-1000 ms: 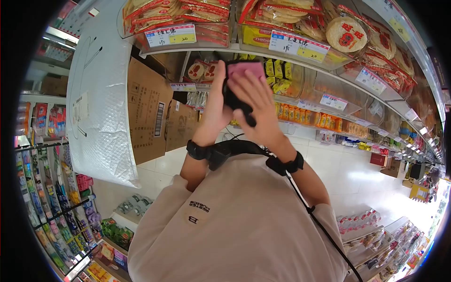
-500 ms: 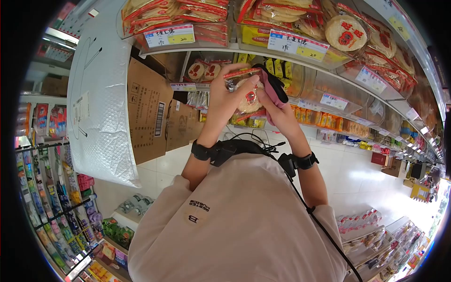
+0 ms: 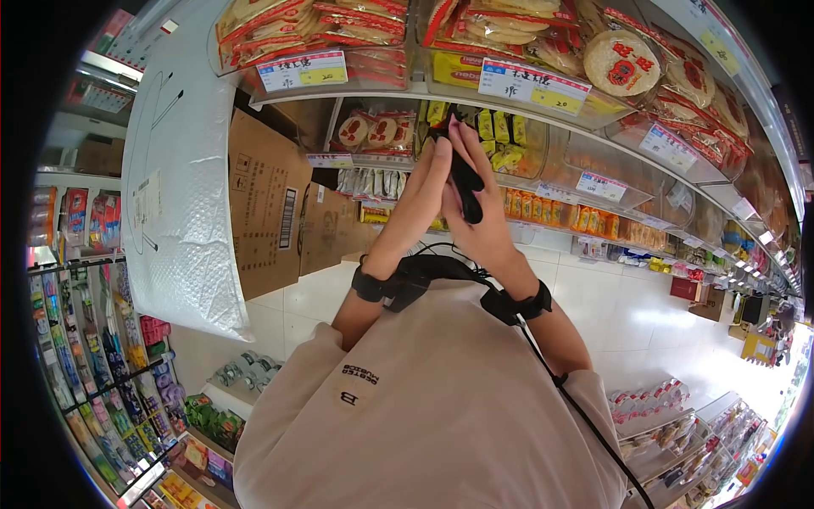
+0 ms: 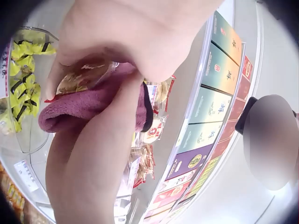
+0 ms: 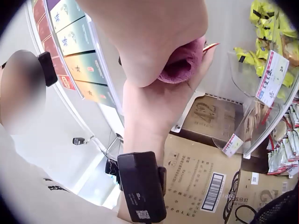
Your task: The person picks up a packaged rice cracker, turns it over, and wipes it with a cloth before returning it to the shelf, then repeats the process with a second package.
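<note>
Both hands are raised together in front of the shelves. My left hand holds a clear packet of a round rice cracker, mostly covered by the fingers and cloth. Its red edge peeks out in the right wrist view. My right hand grips a pinkish-purple cloth with black parts, folded over and pressed against the packet. In the right wrist view the cloth bunches into a hollow fold between the hands. Shelved rice cracker packets lie just behind.
Clear bins of snacks with price tags line the shelf above and to the right. Cardboard boxes and a silvery padded sheet stand at left. Yellow-wrapped snacks sit behind the hands. Boxed goods line a higher shelf.
The hands first had the cloth spread over the packet, then tilted apart with the rice cracker's face showing. Now they are pressed close together, cloth between, and the packet is mostly hidden.
</note>
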`<state>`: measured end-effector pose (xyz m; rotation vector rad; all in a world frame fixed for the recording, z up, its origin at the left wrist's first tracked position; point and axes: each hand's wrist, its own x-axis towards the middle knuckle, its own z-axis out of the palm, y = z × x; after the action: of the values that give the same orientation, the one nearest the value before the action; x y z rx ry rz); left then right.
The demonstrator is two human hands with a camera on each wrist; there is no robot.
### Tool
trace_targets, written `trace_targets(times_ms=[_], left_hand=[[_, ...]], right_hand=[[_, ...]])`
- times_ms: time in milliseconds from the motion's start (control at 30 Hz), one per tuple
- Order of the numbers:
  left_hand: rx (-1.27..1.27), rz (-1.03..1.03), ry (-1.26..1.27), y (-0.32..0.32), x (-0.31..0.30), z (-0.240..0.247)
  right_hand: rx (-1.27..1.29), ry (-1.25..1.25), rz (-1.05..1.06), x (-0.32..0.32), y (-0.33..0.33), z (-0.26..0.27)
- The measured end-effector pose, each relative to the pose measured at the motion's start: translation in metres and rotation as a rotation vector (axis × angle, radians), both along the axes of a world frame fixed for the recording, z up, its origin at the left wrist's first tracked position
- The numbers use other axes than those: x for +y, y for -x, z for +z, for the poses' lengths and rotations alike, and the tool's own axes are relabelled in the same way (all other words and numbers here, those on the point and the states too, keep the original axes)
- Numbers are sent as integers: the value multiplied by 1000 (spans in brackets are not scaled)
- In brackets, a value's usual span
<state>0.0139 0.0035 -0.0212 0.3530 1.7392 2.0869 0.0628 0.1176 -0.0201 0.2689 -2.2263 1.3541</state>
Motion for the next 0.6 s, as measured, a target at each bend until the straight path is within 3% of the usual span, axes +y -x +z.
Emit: trace_targets(times_ms=[33,133,167,333,500,600], left_hand=[[-52,-15,-39,2,-2,-2],[-203,-69,-80,4,-7,0],[-203,-64,-98,2,-5,2],[-336,-59,-182,-6,-3,28],[-256,-46,-157,-7,-2,12],[161,-97,86,-7,-3,6]], right_hand=[[-50,-6,55,1,-1,0],[-48,291,131,8,12,-7],[-151,370,95,10,12,-5],[86,-134,39,7,7,14],[114,-190,61,15,15,12],[40,28,23,24,22,0]])
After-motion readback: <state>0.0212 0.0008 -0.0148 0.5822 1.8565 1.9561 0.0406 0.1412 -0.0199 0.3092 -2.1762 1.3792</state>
